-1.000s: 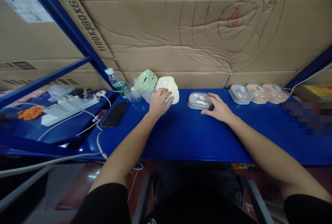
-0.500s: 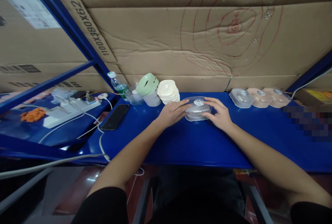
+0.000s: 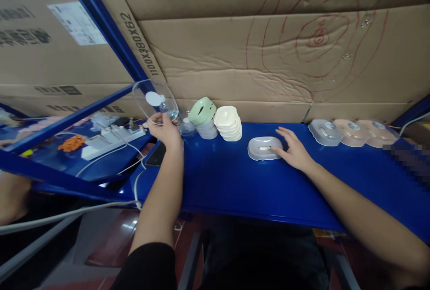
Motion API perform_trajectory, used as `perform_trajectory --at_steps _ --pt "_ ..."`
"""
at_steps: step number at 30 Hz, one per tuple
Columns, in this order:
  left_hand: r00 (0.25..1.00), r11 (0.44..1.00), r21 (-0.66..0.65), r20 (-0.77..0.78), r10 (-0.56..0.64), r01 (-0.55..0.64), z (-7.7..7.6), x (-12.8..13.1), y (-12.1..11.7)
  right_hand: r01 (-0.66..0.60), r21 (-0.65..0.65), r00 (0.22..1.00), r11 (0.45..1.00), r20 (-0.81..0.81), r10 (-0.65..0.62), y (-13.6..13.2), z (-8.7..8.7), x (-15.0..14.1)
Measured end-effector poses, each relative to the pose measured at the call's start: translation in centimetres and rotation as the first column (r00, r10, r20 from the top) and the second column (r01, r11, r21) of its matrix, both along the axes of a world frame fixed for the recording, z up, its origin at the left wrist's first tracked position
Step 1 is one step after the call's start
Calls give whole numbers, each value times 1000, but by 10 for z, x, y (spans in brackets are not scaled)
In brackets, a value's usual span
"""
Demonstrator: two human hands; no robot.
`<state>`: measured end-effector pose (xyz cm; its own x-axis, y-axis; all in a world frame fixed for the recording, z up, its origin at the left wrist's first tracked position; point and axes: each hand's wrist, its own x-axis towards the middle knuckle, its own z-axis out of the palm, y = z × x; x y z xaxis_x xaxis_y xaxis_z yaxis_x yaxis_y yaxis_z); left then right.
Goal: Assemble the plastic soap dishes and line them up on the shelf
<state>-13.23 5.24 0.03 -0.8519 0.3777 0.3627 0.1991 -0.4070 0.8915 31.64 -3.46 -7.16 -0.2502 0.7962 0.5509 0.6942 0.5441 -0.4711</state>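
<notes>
My left hand [image 3: 166, 130] is raised at the left, pinching the lower edge of a clear plastic lid [image 3: 141, 102] with a white round sticker. Through the lid a water bottle shows. On the blue table sits a shallow grey plastic box [image 3: 259, 152], uncovered, with a pale oblong piece at its middle. My right hand [image 3: 296, 150] is beside it, fingers spread, thumb at or touching its right side. Behind stand a stack of cream plastic pieces [image 3: 228, 122], a green plastic piece [image 3: 202, 111] on a grey stack [image 3: 207, 131], and clear lids [image 3: 187, 125].
To the right stand a grey covered box [image 3: 324, 133] and two pink covered boxes [image 3: 351, 133]. A phone [image 3: 156, 155] lies partly behind my left arm. Further left are a power strip [image 3: 114, 143], cables and an orange bundle [image 3: 71, 143]. Another person's limb [image 3: 13, 196] shows at the left edge.
The clear lid came off the grey box and moved up and left in my left hand. My right hand stayed near the box and its fingers spread. The view turned slightly left.
</notes>
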Motion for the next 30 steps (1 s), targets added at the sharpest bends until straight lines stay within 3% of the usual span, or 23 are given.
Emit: perform_trajectory --at_steps 3,14,20,24,28,30 --pt "991 995 -77 123 -49 59 -2 -9 5 0 -36 1000 999 26 1 4 -6 3" --pt "973 964 -175 151 -174 200 -23 -12 15 -34 -63 998 997 41 37 6 -12 3" --pt "993 977 -188 -31 -111 103 -38 -22 26 -62 -92 996 994 57 68 5 -11 2" --pt "985 979 -196 -153 -85 54 -39 -25 26 -67 -136 993 988 92 80 3 -8 2" --pt "949 990 -99 -308 68 -103 -34 -15 13 8 -163 960 987 276 38 0 -6 2" --pt "897 997 -5 -437 71 -82 -32 -2 3 35 -169 939 985 344 26 -2 -6 2"
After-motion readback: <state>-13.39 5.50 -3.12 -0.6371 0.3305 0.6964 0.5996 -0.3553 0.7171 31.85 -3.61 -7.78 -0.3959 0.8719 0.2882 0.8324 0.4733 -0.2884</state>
